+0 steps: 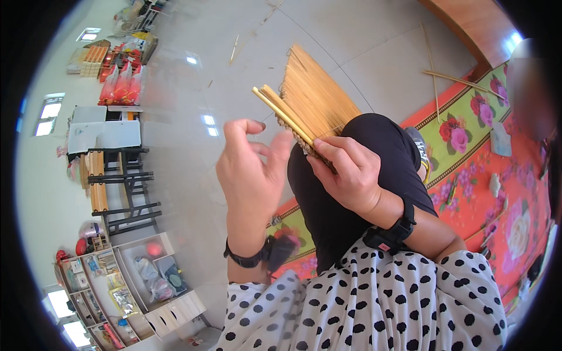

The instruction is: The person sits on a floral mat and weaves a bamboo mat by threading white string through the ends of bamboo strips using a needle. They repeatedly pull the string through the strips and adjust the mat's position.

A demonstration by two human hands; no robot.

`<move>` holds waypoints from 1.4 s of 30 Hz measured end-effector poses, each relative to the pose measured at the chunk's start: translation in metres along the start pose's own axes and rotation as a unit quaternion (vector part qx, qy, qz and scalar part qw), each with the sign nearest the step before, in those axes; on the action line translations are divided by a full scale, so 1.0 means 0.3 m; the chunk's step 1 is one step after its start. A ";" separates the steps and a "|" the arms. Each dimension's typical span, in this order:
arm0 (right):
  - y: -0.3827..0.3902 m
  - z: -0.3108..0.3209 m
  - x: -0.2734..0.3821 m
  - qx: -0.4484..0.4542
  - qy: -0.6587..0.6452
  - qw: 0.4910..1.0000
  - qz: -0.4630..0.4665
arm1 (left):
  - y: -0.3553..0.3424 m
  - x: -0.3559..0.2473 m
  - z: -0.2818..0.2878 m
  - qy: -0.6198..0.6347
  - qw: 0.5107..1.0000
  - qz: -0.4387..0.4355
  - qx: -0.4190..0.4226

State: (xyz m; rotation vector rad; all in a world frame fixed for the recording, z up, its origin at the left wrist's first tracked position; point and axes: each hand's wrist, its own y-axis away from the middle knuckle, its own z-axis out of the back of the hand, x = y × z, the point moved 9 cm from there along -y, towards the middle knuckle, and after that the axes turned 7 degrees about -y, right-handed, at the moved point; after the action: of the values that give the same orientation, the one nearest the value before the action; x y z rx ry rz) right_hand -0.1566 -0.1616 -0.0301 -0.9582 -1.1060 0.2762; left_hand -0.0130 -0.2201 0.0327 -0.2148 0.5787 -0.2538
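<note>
A flat mat of thin straw-coloured stalks (316, 88), bound with cord along its left edge, rests across my raised dark-trousered knee (374, 146). My right hand (354, 175) pinches that edge between thumb and fingers, together with a few thicker yellow stalks (281, 111) lying along it. Just left of the edge, my left hand (252, 167) is raised, with thumb and index finger apart. Nothing shows between its fingers, and it looks apart from the mat. The far sides of the right fingertips are hidden.
Loose stalks (433, 76) lie on the tiled floor and the flowered red-and-green rug (456, 126) at right. A wooden furniture edge (462, 29) stands at upper right. Along the left wall are shelves (111, 281), black folding frames (126, 181) and red bags (123, 85).
</note>
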 end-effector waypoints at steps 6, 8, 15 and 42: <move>0.009 -0.010 0.005 0.020 0.002 1.000 -0.023 | -0.119 0.060 -0.084 0.050 0.993 0.103 0.029; -0.005 -0.004 0.014 0.035 0.006 0.999 -0.026 | -0.121 0.060 -0.106 0.065 0.992 0.105 0.018; 0.074 0.037 0.151 0.084 -0.079 0.992 0.049 | -0.098 0.056 -0.066 -0.028 0.995 0.067 -0.068; 0.401 -0.263 -0.150 0.007 -0.309 0.648 -0.696 | 0.406 0.420 -0.177 0.459 0.781 0.276 -0.323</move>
State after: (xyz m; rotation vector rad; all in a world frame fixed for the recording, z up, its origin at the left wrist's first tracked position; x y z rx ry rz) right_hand -0.0797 -0.1595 -0.1599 0.2815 -2.1546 -0.7345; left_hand 0.0801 -0.1489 -0.1078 -0.5817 1.6739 0.4769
